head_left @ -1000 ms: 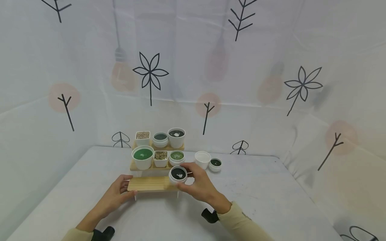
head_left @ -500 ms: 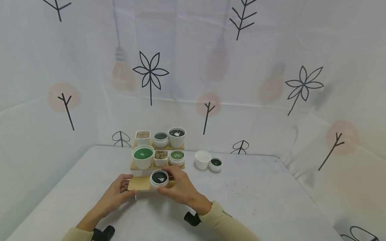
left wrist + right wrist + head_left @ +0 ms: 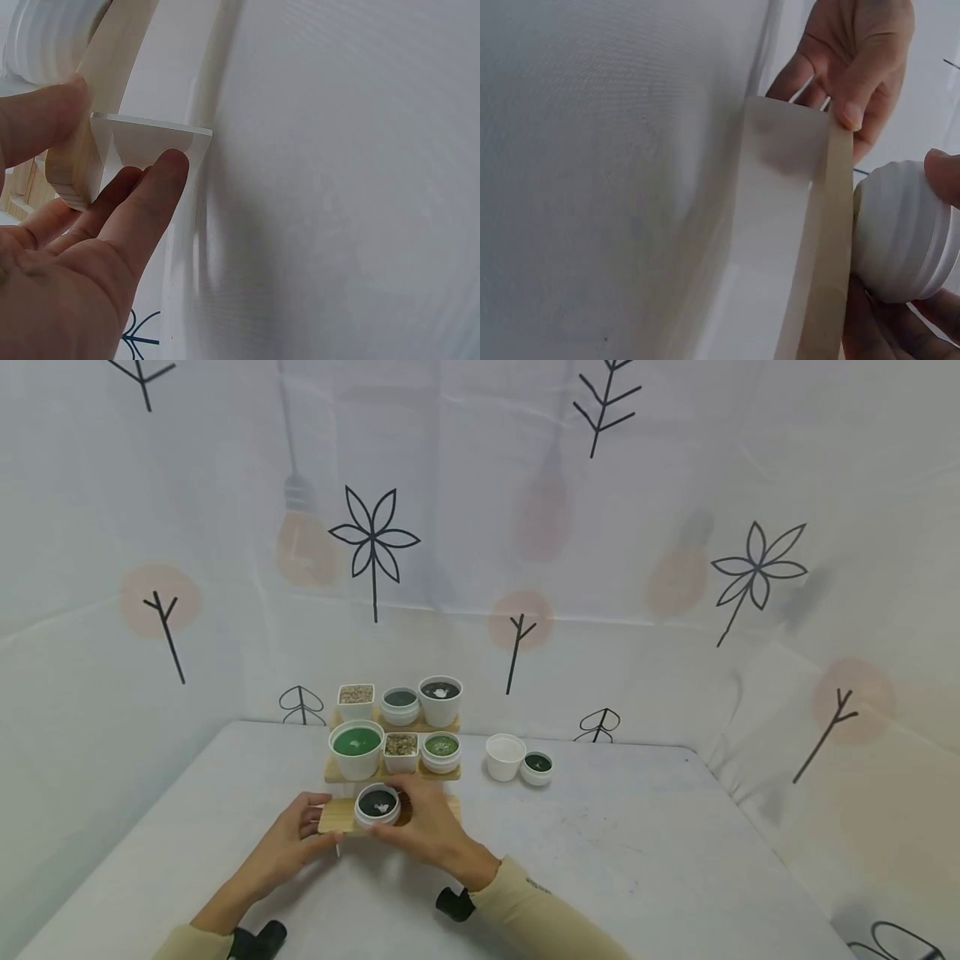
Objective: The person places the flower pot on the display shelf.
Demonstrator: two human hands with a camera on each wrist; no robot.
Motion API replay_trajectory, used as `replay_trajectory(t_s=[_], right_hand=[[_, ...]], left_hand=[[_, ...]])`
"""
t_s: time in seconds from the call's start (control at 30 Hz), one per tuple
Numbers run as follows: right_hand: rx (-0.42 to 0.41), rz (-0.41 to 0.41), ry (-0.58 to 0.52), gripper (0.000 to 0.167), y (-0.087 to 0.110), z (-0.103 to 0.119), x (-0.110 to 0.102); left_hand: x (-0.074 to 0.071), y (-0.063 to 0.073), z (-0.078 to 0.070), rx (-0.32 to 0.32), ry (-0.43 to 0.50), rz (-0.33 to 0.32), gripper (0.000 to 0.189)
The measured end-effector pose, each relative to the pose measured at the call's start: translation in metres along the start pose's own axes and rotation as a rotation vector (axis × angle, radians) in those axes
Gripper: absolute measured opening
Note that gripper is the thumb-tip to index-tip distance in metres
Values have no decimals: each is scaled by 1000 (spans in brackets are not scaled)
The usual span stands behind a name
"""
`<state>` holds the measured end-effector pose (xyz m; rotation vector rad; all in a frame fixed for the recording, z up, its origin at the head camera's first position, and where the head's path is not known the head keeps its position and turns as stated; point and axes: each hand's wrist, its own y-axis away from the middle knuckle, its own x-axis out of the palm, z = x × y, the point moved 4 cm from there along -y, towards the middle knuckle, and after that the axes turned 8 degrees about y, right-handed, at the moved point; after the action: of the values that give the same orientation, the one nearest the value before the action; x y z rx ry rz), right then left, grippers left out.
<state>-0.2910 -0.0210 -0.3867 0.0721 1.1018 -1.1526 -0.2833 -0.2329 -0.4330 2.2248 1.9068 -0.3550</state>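
In the head view my left hand [image 3: 285, 842] holds the left end of the front wooden shelf board [image 3: 336, 817]. The left wrist view shows the thumb on the board's front edge, with fingers around its end by a whitish leg [image 3: 150, 139]. Over the same board, my right hand [image 3: 431, 828] grips a small white round pot [image 3: 377, 807] with a dark top and a pale mark. In the right wrist view this ribbed pot [image 3: 900, 232] stands upright relative to the board, its base at or very near the surface. The right fingers partly hide the board.
Behind, a middle board [image 3: 341, 777] carries a green-topped cup [image 3: 357, 760], a square pot [image 3: 401, 756] and a round pot [image 3: 441, 756]. A back board [image 3: 408, 727] bears 3 more pots. To the right stand a white cup [image 3: 504, 760] and a small pot [image 3: 536, 768].
My right hand has carried the dark-topped pot leftward along the front board, from its right end to left of its middle. The left hand has stayed in place.
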Motion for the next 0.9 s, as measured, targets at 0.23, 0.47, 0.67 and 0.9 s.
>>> replay_trajectory(t_s=[0.23,0.47,0.67,0.9], right_hand=[[27,9,-12,57,-4,4,8],[36,-13,-6,56,-6,5,13],[38,-27,0,57,-8,5,18],[32,-41,2,57,-8,6,18]], left_hand=[[0,2,-2,19,13,13,68],[0,1,-2,36,33,10,67],[0,1,-2,33,35,8,67],[0,1,-1,34,41,11,66]])
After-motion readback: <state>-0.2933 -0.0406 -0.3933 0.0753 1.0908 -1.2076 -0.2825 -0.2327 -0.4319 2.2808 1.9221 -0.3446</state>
